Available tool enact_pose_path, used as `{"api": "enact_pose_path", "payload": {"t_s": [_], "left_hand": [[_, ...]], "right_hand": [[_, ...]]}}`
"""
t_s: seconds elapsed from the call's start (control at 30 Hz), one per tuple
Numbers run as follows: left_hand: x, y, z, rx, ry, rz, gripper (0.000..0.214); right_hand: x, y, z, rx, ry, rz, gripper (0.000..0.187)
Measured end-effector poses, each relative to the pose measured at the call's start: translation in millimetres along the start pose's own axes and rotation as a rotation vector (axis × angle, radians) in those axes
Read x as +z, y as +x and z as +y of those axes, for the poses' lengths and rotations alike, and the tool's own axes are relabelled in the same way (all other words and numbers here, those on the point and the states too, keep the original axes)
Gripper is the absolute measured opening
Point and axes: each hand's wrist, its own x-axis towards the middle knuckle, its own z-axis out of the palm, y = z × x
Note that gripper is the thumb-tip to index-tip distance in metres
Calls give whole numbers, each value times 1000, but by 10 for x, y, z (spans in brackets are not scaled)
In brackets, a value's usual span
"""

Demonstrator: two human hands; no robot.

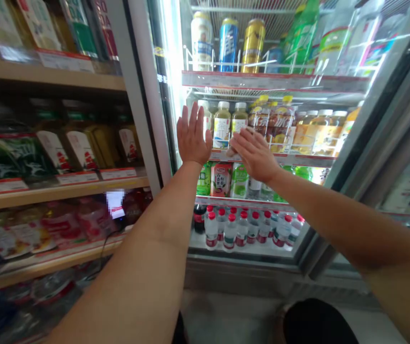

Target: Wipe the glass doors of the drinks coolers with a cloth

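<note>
Both arms reach into an open drinks fridge. My left hand (pixel 192 137) is raised upright with its fingers stretched out, holding nothing, in front of a white-capped bottle (pixel 205 117) on the second shelf. My right hand (pixel 252 152) is flat, fingers together and pointing left, its tips at the base of the green juice bottles (pixel 222 125) and the shelf's front rail (pixel 287 159). It holds nothing.
The fridge door (pixel 380 134) stands open at the right. Tall cans (pixel 228 44) fill the top shelf, tea bottles (pixel 280 122) the second, red-capped water bottles (pixel 231 230) the bottom. Wooden shelves (pixel 61 191) of packaged snacks stand at the left.
</note>
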Motion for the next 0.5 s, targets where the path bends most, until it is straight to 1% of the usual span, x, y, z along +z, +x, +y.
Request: {"api": "enact_pose_path", "payload": {"t_s": [0.07,0.1,0.17,0.2,0.23,0.27,0.33,0.4,0.43,0.5], "left_hand": [[-22,-1,13,9,5,5,69],[-28,-2,15,15,6,13,69],[-26,-4,6,30,9,21,69],[-18,-4,-4,37,12,21,69],[-7,-4,-15,44,16,21,69],[8,-4,-29,48,20,20,69],[40,-4,-55,49,32,27,68],[64,-4,-73,45,36,38,69],[70,-5,-77,45,39,45,70],[70,-8,-77,50,39,44,69]], "right_hand": [[-2,-248,-38,-161,35,-124,68],[-31,-330,-21,-236,54,-186,66],[-146,-356,83,-336,81,-287,61],[-222,-298,160,-344,79,-310,60],[-302,-204,243,-314,60,-300,59],[-377,-86,324,-251,30,-268,60],[-484,156,447,-55,-48,-126,61],[-507,324,486,92,-90,-3,60],[-489,364,471,120,-92,27,60],[-416,374,400,110,-76,33,61]]}}
